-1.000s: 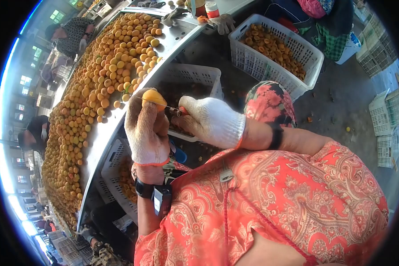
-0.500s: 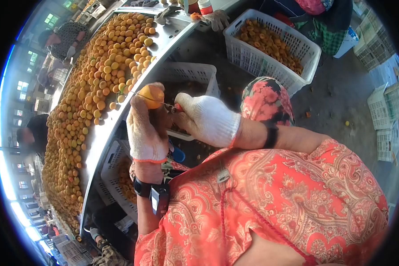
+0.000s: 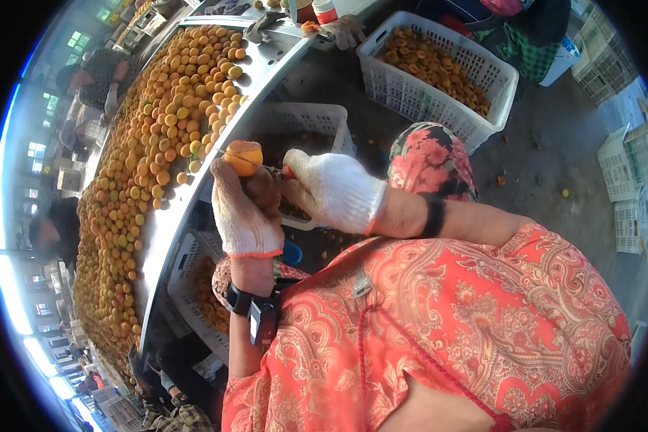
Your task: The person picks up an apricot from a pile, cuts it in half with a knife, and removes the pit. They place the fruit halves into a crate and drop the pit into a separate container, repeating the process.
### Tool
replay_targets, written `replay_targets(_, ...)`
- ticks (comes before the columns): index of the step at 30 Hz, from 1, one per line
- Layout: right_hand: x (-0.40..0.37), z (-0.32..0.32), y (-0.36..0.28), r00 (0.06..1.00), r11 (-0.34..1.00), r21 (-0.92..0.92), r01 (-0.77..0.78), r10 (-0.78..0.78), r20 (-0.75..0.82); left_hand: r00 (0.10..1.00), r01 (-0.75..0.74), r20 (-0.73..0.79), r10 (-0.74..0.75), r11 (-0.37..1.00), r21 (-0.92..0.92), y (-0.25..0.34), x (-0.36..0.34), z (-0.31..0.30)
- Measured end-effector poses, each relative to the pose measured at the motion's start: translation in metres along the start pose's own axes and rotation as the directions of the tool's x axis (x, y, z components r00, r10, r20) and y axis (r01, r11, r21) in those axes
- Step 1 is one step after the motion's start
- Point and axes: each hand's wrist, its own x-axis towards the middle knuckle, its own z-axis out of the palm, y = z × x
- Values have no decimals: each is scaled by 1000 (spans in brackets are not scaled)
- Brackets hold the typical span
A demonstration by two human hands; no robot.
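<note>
My left hand [image 3: 243, 209], in a white knit glove with an orange cuff and stained fingers, grips an apricot [image 3: 246, 164] between its fingertips. A thin blade lies across the fruit's near side. My right hand [image 3: 331, 186], gloved the same way, is wrapped around the red handle of a small knife [image 3: 288, 172], most of which the fist hides. Both hands are close together beside the edge of the metal table [image 3: 167, 229]. Many whole apricots [image 3: 151, 144] are heaped along that table.
Under my hands stands a white crate [image 3: 320, 111]; another crate [image 3: 194, 288] holding fruit pieces is under the table. A large crate [image 3: 425, 101] of apricot halves stands farther right. Grey gloves [image 3: 263, 27] lie on the table's far end. People [image 3: 101, 79] are across the table.
My left fingers have shifted off the apricot's top, exposing more of it. The knife stays across the fruit. The view has shifted slightly.
</note>
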Motion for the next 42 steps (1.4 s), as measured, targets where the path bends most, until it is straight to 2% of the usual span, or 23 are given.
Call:
replay_targets(1,0,0,0,1000,1000,-6,-19,19,15,1000,2,3,-2,1000,2,-2,-1,5)
replay_targets(3,-1,-1,0,999,999,-12,-37,37,30,990,-102,-74,120,972,212,-5,-4,15)
replay_targets(4,-1,-2,0,998,999,-27,-43,45,46,990,-101,-74,119,972,213,-4,-3,13)
replay_targets(6,-1,-3,-2,997,998,-42,-49,51,62,1000,6,-30,0,980,198,-1,-3,6)
replay_targets(7,-1,-4,-4,997,998,-15,-58,58,45,1000,6,-30,0,980,198,0,-3,7)
replay_targets(9,-2,-4,-6,998,998,13,-65,65,28,990,139,-47,-137,989,54,3,-6,12)
replay_targets(10,-2,-5,-6,998,998,26,-59,58,26,990,138,-44,-135,989,56,4,-6,18)
replay_targets(12,-2,-5,-5,998,998,39,-54,53,22,975,123,-197,-99,986,111,3,-5,29)
replay_targets(18,-2,-2,-4,998,998,31,-60,60,27,1000,20,-8,-20,998,60,-3,2,16)
replay_targets(20,0,3,5,1000,1000,13,3,-3,-7,999,38,-1,-38,998,41,-6,4,14)
replay_targets(22,1,-4,5,998,996,83,-19,14,60,998,60,1,-60,998,21,-3,4,9)
replay_targets(23,1,-10,2,993,995,88,-53,43,114,992,53,-116,-48,998,45,-1,3,12)
replay_targets(25,0,-11,1,993,987,159,-31,12,117,991,124,-54,-123,992,6,5,8,-8)
replay_targets(27,2,-15,-8,983,980,187,-65,30,184,983,71,-171,-61,996,53,11,1,5)
replay_targets(28,2,-13,-8,987,990,139,-32,10,158,985,84,-155,-81,996,9,13,-4,7)
replay_targets(29,1,-9,-4,993,985,158,68,-82,83,993,86,-79,-87,996,-21,12,-4,2)
replay_targets(31,-1,-5,-2,993,979,180,90,-103,64,999,35,12,-35,999,-39,5,-8,-2)
replay_targets(33,-4,-10,-11,994,979,202,32,-52,97,1000,16,-5,-16,995,-95,5,-12,-1)
replay_targets(35,-4,-9,-16,996,976,213,47,-63,69,998,-3,-65,1,1000,-23,6,-12,-3)
replay_targets(36,-4,-12,-21,993,973,229,-25,-1,116,999,-31,-10,31,998,-45,5,-14,-7)
replay_targets(37,-4,-13,-23,995,973,231,-28,3,104,1000,-26,-1,26,999,-38,5,-17,-2)
replay_targets(39,-4,-15,-26,988,969,243,-41,3,154,985,-123,-118,125,992,23,5,-22,10)
replay_targets(42,-2,-16,-29,976,955,280,-101,41,214,983,-170,-64,174,983,65,4,-24,10)
